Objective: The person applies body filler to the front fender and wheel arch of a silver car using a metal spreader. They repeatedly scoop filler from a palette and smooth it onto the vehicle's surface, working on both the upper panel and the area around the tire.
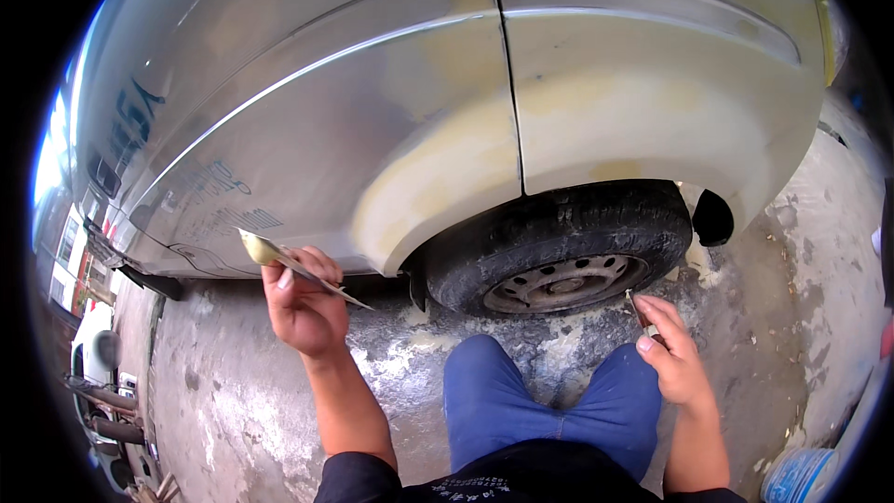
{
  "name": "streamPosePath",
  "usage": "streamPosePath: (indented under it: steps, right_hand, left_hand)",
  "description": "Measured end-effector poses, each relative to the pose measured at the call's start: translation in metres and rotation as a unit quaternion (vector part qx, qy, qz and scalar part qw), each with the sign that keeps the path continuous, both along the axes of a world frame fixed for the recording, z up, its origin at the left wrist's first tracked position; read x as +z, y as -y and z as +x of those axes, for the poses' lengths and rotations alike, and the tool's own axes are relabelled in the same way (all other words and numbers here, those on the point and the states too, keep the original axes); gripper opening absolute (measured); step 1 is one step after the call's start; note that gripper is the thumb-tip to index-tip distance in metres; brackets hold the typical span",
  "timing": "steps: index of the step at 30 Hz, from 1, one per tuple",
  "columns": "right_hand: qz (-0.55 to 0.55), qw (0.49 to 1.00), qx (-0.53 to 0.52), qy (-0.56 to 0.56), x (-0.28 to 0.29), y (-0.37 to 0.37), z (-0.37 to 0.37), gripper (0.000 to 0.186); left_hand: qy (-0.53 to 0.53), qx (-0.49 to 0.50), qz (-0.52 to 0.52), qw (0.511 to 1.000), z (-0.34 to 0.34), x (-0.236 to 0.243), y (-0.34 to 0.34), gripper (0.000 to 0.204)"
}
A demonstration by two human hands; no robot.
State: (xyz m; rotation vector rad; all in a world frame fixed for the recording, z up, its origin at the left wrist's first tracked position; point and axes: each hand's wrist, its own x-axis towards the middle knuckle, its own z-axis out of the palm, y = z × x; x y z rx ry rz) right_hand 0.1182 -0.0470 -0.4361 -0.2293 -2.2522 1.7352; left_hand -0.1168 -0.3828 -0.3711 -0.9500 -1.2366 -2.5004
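Pinched in left hand, between thumb and fingers: a thin flat plate, tilted, sloping down to the right, with a lump of cream-yellow paste at its upper left end. Held up left of the wheel, in line with the lower edge of the bodywork; cannot tell how near to it. Pinched in right hand, between thumb and curled fingers: a small slim tool, pointing up and left, with a pale dab at its tip and its lower part mostly hidden by the grip. Held near the lower right of the tyre; cannot tell whether touching. Well apart, one hand from the other, either side of two bent knees in blue trousers. Inside the tyre, a rusty, dirty wheel rim with a ring of dark holes. Above, a grey body panel with blue lettering at left, then a dark upright seam, then a cream panel. Around the wheel arch, on both sides of the seam, cream and yellowish patches. Underfoot, a grey concrete floor, blotched white. At lower right, a blue-and-white bucket, partly cut off.
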Motion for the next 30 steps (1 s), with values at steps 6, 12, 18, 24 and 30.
streamPosePath:
  steps: [6,12,18,24,30]
  right_hand:
    - [-0.014,0.999,0.020,0.030,-0.005,-0.002,0.005,0.048]
    - [-0.018,0.999,0.018,0.041,-0.013,-0.010,0.006,0.048]
    - [-0.039,0.997,0.033,0.060,-0.032,-0.019,0.000,0.048]
    - [-0.096,0.992,0.066,0.054,-0.061,-0.031,-0.019,0.048]
    - [-0.134,0.982,0.124,0.058,-0.064,-0.035,-0.041,0.050]
  left_hand:
    - [-0.056,-0.014,-0.041,0.997,-0.042,0.033,-0.003,0.020]
    - [0.003,0.032,-0.052,0.998,-0.065,0.039,-0.014,0.022]
    - [0.005,0.010,-0.032,0.999,-0.078,0.028,-0.016,0.027]
    - [0.023,0.044,-0.089,0.995,-0.077,0.030,-0.015,0.029]
    - [0.029,0.042,-0.090,0.995,-0.075,0.036,-0.012,0.030]
